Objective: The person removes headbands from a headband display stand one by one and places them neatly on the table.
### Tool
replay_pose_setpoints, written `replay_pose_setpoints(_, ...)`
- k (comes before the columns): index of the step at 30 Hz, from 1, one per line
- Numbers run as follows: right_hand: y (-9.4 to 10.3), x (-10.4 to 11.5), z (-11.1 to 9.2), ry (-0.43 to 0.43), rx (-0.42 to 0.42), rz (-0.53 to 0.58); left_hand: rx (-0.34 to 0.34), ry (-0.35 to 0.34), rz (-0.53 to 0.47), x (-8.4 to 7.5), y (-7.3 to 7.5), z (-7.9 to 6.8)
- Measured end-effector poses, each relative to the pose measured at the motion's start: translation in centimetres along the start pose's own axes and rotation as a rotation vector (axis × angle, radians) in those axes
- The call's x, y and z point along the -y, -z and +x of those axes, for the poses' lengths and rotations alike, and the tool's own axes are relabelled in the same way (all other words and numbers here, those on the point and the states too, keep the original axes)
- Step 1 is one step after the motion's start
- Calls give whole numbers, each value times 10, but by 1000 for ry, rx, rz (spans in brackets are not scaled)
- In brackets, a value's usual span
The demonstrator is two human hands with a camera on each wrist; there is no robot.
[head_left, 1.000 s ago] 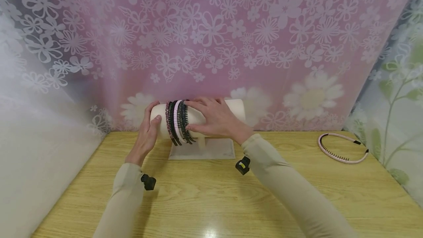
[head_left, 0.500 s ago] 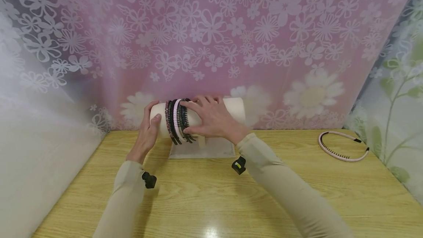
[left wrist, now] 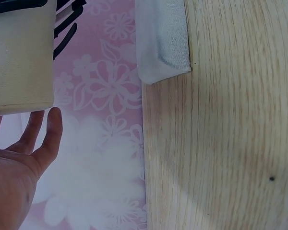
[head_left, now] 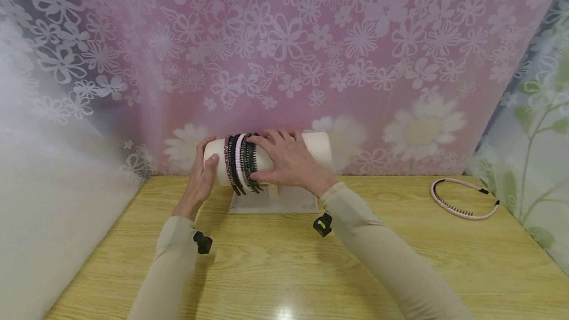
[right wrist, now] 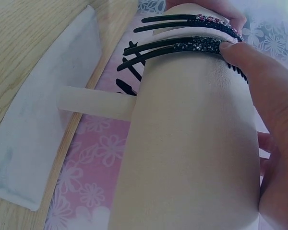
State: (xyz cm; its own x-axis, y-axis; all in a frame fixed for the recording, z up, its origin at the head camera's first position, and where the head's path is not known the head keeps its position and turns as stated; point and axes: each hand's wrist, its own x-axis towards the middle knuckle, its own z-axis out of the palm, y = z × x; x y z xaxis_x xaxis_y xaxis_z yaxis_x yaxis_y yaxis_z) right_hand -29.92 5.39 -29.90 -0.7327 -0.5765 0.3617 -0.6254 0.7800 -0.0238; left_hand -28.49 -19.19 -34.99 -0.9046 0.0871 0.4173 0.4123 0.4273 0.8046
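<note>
A cream padded headband stand [head_left: 320, 149] lies crosswise on a pale flat base [head_left: 273, 204]. Several headbands sit side by side round its left half, including a pink glittery headband [head_left: 228, 162], a pale pink headband [head_left: 237, 159] and a dark glittery headband [right wrist: 199, 44]. My left hand [head_left: 202, 177] grips the roll's left end, thumb in front and fingers behind. Over the roll's middle lies my right hand [head_left: 289, 159], its thumb and forefinger holding the rightmost dark headband by its edge. Behind the roll, its other fingers are partly hidden in the right wrist view.
On the right of the wood-grain table [head_left: 266, 260] lies a loose pale pink headband [head_left: 444, 206] with dark teeth and black tips. A pink flowered curtain [head_left: 284, 53] hangs close behind the stand. A white side wall [head_left: 66, 186] stands at left.
The right hand and wrist have shifted slightly left against the stand, staying at the rightmost headbands. The left hand keeps its place on the roll's end. The loose headband has not moved.
</note>
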Motion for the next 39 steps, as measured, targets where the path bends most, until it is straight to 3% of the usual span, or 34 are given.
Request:
replay_pose_setpoints(2, 0, 0, 0, -1, 3, 3, -2, 0, 1, 3, -1, 1)
replay_pose_setpoints(9, 2, 0, -4, -2, 12, 8, -21, -11, -7, 38, -4, 11)
replay_pose_setpoints(12, 1, 0, -5, 1, 6, -3, -28, -8, 4, 45, -5, 12)
replay_pose_setpoints(39, 7, -10, -18, -46, -24, -26, -22, 12, 1, 42, -4, 14)
